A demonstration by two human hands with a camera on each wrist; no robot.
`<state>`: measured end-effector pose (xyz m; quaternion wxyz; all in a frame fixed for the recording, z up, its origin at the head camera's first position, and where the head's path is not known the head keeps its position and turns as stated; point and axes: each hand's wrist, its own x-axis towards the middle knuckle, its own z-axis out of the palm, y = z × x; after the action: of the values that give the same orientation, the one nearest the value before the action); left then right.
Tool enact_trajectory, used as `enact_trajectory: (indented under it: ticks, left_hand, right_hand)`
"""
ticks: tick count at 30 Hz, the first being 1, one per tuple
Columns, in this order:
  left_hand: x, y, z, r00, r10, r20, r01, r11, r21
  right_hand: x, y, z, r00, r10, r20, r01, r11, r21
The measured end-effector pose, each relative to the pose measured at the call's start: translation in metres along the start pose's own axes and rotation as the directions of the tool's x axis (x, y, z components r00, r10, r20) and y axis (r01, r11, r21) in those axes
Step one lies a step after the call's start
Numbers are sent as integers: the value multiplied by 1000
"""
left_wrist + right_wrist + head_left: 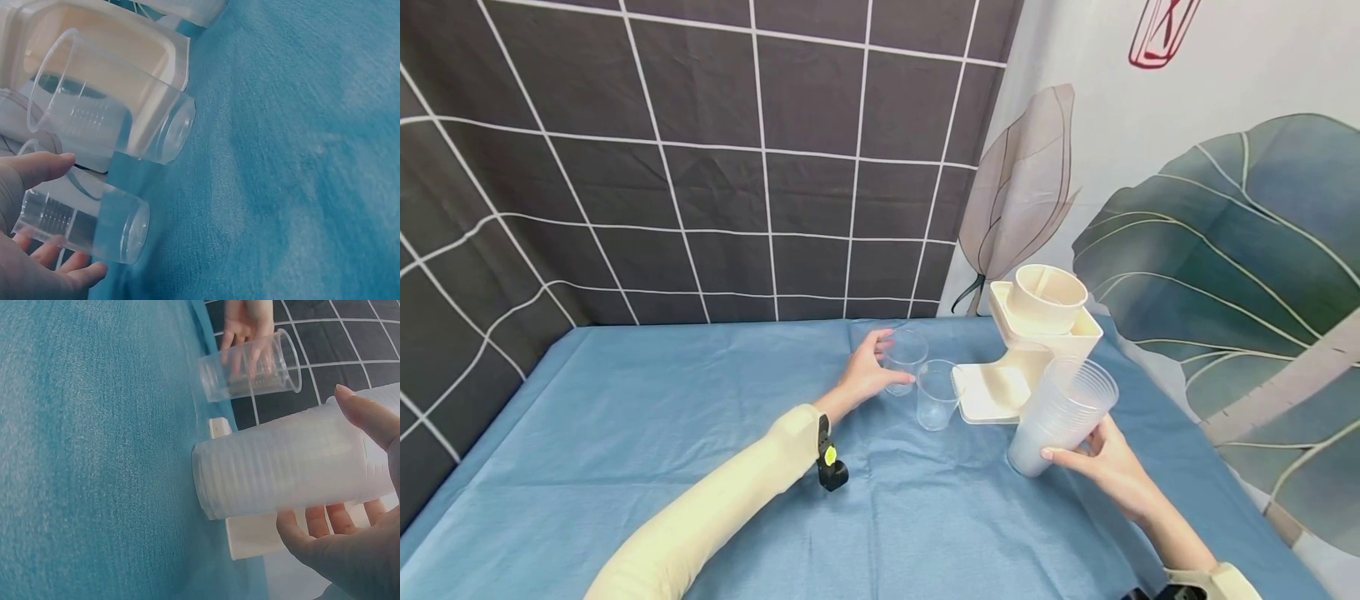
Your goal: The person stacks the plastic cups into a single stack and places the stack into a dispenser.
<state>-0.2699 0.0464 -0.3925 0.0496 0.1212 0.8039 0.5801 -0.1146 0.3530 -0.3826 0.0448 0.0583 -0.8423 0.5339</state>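
Two clear plastic cups stand upright on the blue cloth, one slightly farther back. Around the far cup (115, 222), my left hand (867, 371) has its thumb and fingers spread, the fingers loose; whether they touch it is hard to tell. The nearer cup (937, 400) stands just to the right of that hand. My right hand (1108, 467) holds a tall stack of nested translucent plastic cups (1060, 417), thumb on one side and fingers curled on the other. The stack's base is at the cloth, as the right wrist view (203, 481) shows.
Behind the stack stands a cream plastic stand (992, 392) with a round cup-like holder (1048, 296) on top. A blue cloth (587, 442) covers the table. Dark grid-patterned fabric (700, 183) hangs at the back, and a leaf-print curtain (1225, 250) on the right.
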Motion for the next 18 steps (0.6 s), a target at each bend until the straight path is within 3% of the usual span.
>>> enact_trajectory:
  ticks: [6,18]
  left_hand:
    - [0,-2,1,1000,-13,-18,13,1000,-5]
    - [-7,-6,-1,999,31,-45,-30,1000,3]
  right_hand:
    - [-1,-1,1,1000,18,6,-18,1000,-15]
    - [-1,-1,1,1000,14,8,-14,1000,-8]
